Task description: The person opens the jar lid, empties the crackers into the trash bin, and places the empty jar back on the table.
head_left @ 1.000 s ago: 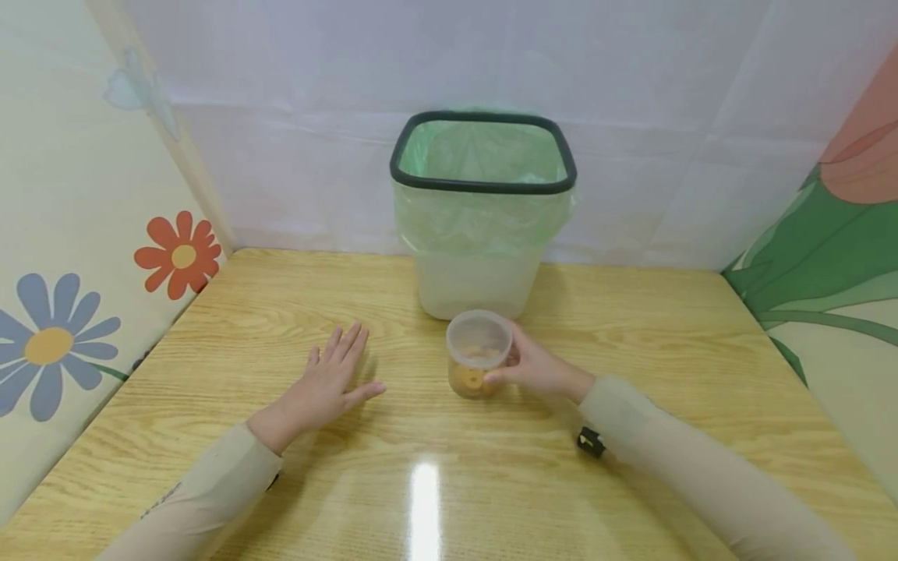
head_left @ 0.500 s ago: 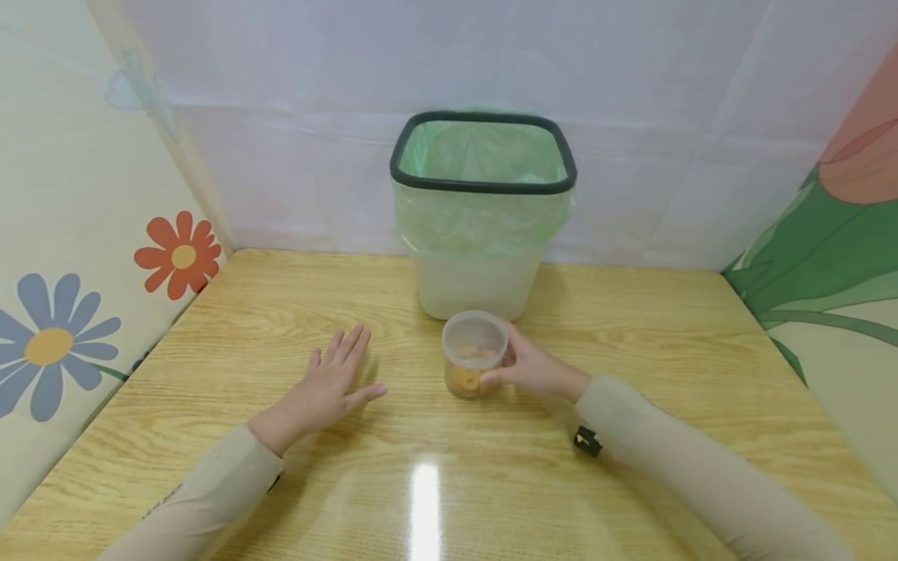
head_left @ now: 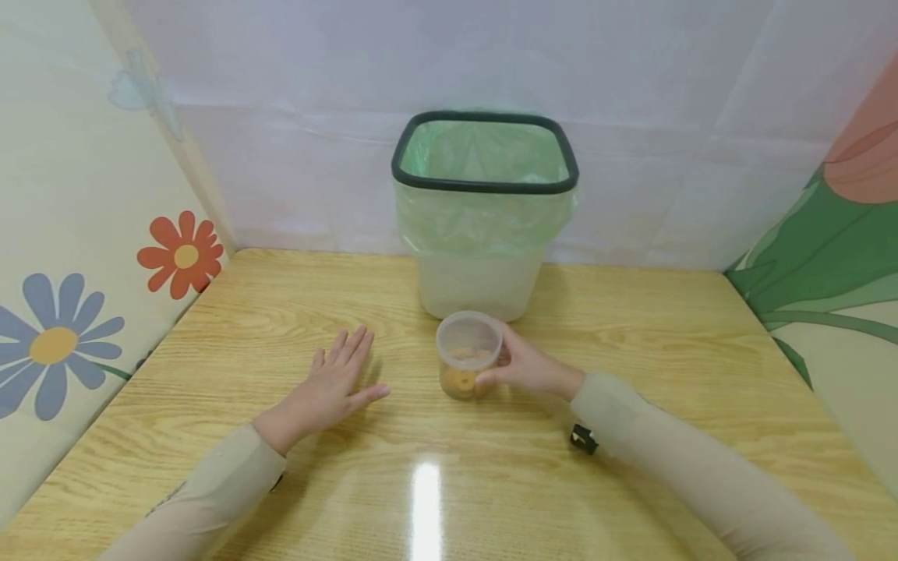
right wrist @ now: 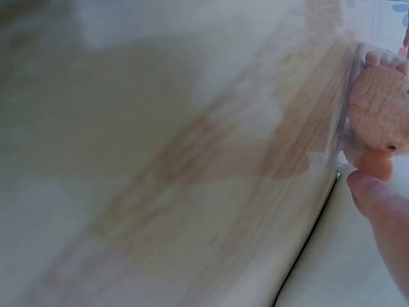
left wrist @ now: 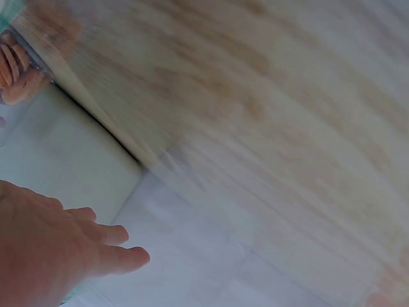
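Note:
My right hand (head_left: pixel 529 365) grips the right side of a clear round plastic jar (head_left: pixel 468 335), thumb at the front and fingers round the back. The jar stands upright and has ring-shaped, orange-brown cookies (head_left: pixel 461 381) in its lower part. In the right wrist view, the thumb (right wrist: pixel 377 201) meets the jar wall close to the cookies (right wrist: pixel 380 109). Left of the jar, my left hand (head_left: pixel 328 389) is held palm down with its fingers straight and thumb spread, holding nothing. Cookies (left wrist: pixel 14 67) also show at the left wrist view's upper left corner.
Just behind the jar stands a whitish waste bin (head_left: pixel 480 280) with a dark rim (head_left: pixel 484 185) and a green bag lining it. The wood-grain table (head_left: pixel 337 499) meets a pale cloth wall at the back. Flower-printed panels (head_left: pixel 63 179) flank the sides.
The right hand and the jar have shifted slightly to the left along the table. The left hand has hardly moved.

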Tool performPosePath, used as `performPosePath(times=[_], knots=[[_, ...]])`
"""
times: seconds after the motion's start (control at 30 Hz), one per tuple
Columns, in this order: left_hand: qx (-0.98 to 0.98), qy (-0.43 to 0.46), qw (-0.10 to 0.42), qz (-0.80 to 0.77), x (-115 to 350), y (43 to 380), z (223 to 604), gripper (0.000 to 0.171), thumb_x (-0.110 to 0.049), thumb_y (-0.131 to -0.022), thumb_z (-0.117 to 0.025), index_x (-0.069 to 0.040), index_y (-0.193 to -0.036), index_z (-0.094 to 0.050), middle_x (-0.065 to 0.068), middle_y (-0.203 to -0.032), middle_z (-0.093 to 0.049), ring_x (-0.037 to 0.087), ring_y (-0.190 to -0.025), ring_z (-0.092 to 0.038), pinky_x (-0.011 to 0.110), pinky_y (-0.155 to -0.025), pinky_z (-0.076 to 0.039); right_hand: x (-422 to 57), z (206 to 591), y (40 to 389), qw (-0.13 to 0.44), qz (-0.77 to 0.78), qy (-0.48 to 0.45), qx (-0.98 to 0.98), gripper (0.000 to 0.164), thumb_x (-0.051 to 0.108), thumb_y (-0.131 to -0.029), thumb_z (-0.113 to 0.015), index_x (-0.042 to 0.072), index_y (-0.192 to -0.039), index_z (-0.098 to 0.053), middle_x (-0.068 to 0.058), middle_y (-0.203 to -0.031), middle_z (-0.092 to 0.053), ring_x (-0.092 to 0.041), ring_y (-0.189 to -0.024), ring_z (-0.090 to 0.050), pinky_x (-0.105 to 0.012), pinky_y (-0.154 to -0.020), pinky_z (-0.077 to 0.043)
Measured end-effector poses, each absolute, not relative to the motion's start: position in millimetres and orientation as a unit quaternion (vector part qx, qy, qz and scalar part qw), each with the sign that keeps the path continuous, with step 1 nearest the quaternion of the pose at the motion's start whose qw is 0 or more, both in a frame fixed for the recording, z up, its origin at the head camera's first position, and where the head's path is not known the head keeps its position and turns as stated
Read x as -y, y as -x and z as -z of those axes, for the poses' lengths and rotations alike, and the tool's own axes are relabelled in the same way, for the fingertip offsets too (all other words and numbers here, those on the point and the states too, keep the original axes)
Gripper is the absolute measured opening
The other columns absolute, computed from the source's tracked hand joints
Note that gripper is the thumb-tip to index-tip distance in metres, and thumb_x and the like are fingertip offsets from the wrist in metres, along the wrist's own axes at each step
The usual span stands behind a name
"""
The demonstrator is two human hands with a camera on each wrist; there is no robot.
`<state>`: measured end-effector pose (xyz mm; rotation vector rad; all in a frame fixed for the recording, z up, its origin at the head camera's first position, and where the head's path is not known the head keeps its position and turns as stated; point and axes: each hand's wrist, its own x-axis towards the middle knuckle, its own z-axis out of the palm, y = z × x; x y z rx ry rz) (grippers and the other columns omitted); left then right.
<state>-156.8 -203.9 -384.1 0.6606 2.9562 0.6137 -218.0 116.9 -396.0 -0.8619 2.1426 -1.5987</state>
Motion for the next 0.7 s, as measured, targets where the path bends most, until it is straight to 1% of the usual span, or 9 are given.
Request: performPosePath(times=[0.23, 0.37, 0.5, 0.7], knots=[[-0.955, -0.217, 0.025, -0.200, 200.5, 156.1, 383.5, 0.088, -0.044, -0.096, -0.057, 0.009, -0.151, -0.012, 0.028, -0.157, -0.006, 0.051, -0.141, -0.001, 0.075, -0.103, -0.005, -114.1, 396.3, 219.5, 0.168, 0.567, 0.311, -0.744, 0.094, -0.004, -0.077, -0.078, -0.002, -0.150, -0.019, -0.024, -0.146, -0.035, -0.042, -0.130, -0.040, -0.048, -0.105, -0.039], [-0.954, -0.220, 0.024, -0.202, 198.4, 156.4, 384.3, 0.086, -0.039, -0.096, -0.059, 0.010, -0.150, -0.013, 0.029, -0.157, -0.007, 0.052, -0.141, -0.002, 0.075, -0.103, -0.005, -113.3, 394.7, 219.1, 0.170, 0.565, 0.316, -0.743, 0.094, -0.004, -0.078, -0.077, -0.002, -0.151, -0.018, -0.025, -0.146, -0.033, -0.043, -0.130, -0.040, -0.049, -0.104, -0.040], [-0.954, -0.221, 0.027, -0.203, 197.4, 156.5, 385.1, 0.086, -0.039, -0.096, -0.059, 0.010, -0.150, -0.013, 0.029, -0.157, -0.007, 0.052, -0.141, -0.002, 0.075, -0.104, -0.004, -111.6, 393.3, 218.7, 0.172, 0.555, 0.317, -0.750, 0.094, -0.002, -0.079, -0.077, 0.000, -0.151, -0.017, -0.024, -0.146, -0.034, -0.042, -0.128, -0.043, -0.047, -0.102, -0.042], [-0.952, -0.224, 0.026, -0.205, 195.5, 156.3, 383.4, 0.087, -0.042, -0.096, -0.058, 0.009, -0.150, -0.013, 0.028, -0.157, -0.008, 0.051, -0.141, -0.003, 0.075, -0.103, -0.006, -110.1, 394.8, 219.4, 0.182, 0.562, 0.314, -0.743, 0.094, -0.001, -0.079, -0.077, 0.000, -0.151, -0.016, -0.023, -0.146, -0.033, -0.040, -0.128, -0.042, -0.044, -0.103, -0.042]])
